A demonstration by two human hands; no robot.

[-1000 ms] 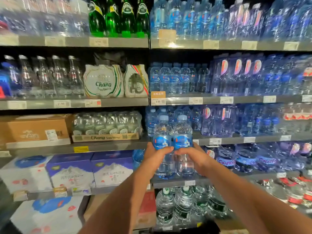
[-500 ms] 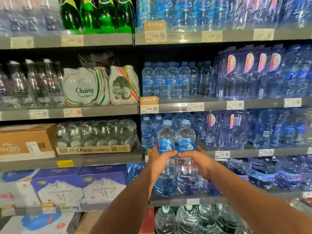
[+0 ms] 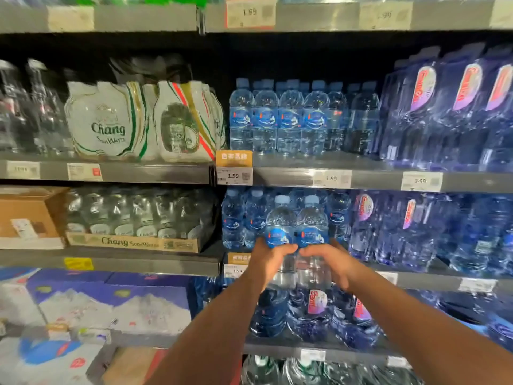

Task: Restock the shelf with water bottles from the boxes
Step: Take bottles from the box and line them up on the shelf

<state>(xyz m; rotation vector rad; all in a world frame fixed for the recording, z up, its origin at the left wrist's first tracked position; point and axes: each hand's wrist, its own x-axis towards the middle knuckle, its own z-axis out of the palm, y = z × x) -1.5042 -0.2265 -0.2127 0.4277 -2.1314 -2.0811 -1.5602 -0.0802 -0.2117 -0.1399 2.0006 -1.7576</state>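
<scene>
Two clear water bottles with blue labels and pale blue caps stand side by side in the air before the shelf. My left hand [image 3: 270,259] grips the left bottle [image 3: 280,223] around its middle. My right hand [image 3: 330,261] grips the right bottle [image 3: 312,223] the same way. They hover in front of the shelf [image 3: 416,279] that holds matching bottles [image 3: 236,218], near its front edge. A further row of the same bottles [image 3: 277,120] stands one shelf higher. The lower halves of the held bottles are hidden by my fingers.
Blue shrink-wrapped water packs [image 3: 444,107] fill the right side. Chang soda packs [image 3: 111,120] and a tray of glass bottles [image 3: 133,218] sit on the left shelves, beside a cardboard box [image 3: 27,215]. Boxed goods [image 3: 111,301] lie lower left. Price tags [image 3: 234,176] line the shelf edges.
Both hands have carried the two bottles upward and closer to the shelf with matching bottles. The view has tilted up and moved nearer.
</scene>
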